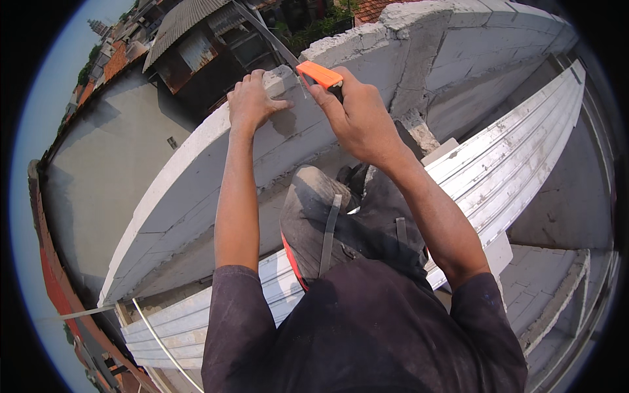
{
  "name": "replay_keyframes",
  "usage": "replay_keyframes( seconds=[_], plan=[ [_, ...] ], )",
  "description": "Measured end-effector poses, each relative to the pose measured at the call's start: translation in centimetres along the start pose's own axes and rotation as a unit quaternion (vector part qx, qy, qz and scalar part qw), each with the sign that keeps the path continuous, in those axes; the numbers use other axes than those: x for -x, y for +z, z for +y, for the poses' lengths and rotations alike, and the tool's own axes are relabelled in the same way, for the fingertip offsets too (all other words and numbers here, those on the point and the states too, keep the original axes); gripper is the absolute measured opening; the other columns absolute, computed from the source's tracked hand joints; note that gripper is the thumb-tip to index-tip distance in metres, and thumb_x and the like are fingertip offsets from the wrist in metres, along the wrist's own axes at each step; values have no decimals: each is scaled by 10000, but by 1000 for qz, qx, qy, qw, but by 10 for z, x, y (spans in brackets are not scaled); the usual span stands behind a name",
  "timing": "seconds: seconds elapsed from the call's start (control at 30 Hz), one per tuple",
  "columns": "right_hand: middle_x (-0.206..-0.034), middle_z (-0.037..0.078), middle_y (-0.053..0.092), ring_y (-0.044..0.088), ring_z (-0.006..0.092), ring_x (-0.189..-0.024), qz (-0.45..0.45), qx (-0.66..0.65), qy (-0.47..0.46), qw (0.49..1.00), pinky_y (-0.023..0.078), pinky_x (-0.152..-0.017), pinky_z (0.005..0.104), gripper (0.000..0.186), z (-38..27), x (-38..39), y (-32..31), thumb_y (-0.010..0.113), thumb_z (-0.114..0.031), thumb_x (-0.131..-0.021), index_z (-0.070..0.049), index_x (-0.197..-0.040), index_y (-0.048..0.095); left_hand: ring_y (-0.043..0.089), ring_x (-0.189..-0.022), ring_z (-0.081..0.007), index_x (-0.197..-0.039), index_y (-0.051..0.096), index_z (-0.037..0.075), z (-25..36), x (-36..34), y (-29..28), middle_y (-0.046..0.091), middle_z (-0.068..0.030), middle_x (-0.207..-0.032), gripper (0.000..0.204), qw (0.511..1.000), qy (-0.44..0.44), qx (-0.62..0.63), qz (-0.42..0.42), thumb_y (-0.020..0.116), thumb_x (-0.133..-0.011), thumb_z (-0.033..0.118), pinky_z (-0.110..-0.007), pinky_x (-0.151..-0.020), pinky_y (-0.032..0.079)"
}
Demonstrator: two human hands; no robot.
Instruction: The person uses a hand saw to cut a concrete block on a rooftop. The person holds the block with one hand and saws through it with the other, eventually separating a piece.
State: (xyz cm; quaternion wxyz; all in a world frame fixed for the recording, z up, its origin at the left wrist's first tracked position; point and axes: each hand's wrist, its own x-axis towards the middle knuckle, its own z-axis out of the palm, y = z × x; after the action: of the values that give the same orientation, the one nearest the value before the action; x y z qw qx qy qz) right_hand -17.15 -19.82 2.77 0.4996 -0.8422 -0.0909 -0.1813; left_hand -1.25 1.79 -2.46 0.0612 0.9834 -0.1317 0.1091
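My right hand (362,116) is closed round the orange and black handle of a hand saw (321,74). The saw's long blade points up and away to the left, beside the top edge of a pale block wall (216,147). A block end (280,80) with a rough edge stands just left of the saw handle. Over the wall's top, next to this block end, my left hand (251,103) lies with fingers spread and thumb stretched out toward the saw. Whether the saw's teeth touch the block cannot be made out.
Ribbed metal planks (504,154) run behind the wall, under my bent legs (321,209). A rough mortared column (419,62) joins the wall on the right. Beyond the wall the ground drops toward rusty sheds (196,52) and roofs. A thin pale pole (160,340) lies at lower left.
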Motion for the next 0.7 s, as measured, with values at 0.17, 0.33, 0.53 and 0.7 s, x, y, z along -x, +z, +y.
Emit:
replay_keyframes(
  seconds=[0.17, 0.33, 0.53, 0.7],
  plan=[
    [-781, 268, 706, 709, 504, -824, 0, 59, 30, 998, 529, -741, 537, 347, 11, 19, 6, 631, -307, -1079, 40, -1087, 644, 633, -1311, -344, -1479, 586, 85, 1, 0, 9, 690, -155, -1378, 1122, 1000, 5, -15, 25, 966, -605, 677, -513, -1074, 489],
    [-759, 217, 688, 695, 376, -725, -15, 18, 60, 998, 523, -714, 440, 316, 2, 11, 1, 631, -278, -1088, 35, -1125, 658, 632, -1316, -347, -1479, 582, 85, -1, 3, 4, 687, -152, -1383, 1132, 1000, -4, -11, 10, 956, -599, 692, -514, -1083, 485],
    [-717, 159, 640, 623, 261, -641, 29, 10, -35, 999, 502, -656, 398, 299, -4, 21, 7, 623, -256, -1103, 29, -1192, 648, 636, -1312, -363, -1492, 571, 87, -3, 4, 6, 681, -161, -1408, 1132, 1000, -5, -2, 8, 953, -601, 671, -524, -1096, 488],
    [-701, 58, 613, 570, 125, -599, -4, -32, 66, 997, 476, -583, 310, 365, 22, 6, 11, 594, -317, -1129, 43, -1115, 645, 631, -1321, -364, -1499, 561, 88, 0, 2, 3, 680, -157, -1409, 1140, 1000, -9, -4, -13, 950, -604, 678, -521, -1107, 479]
  ],
)
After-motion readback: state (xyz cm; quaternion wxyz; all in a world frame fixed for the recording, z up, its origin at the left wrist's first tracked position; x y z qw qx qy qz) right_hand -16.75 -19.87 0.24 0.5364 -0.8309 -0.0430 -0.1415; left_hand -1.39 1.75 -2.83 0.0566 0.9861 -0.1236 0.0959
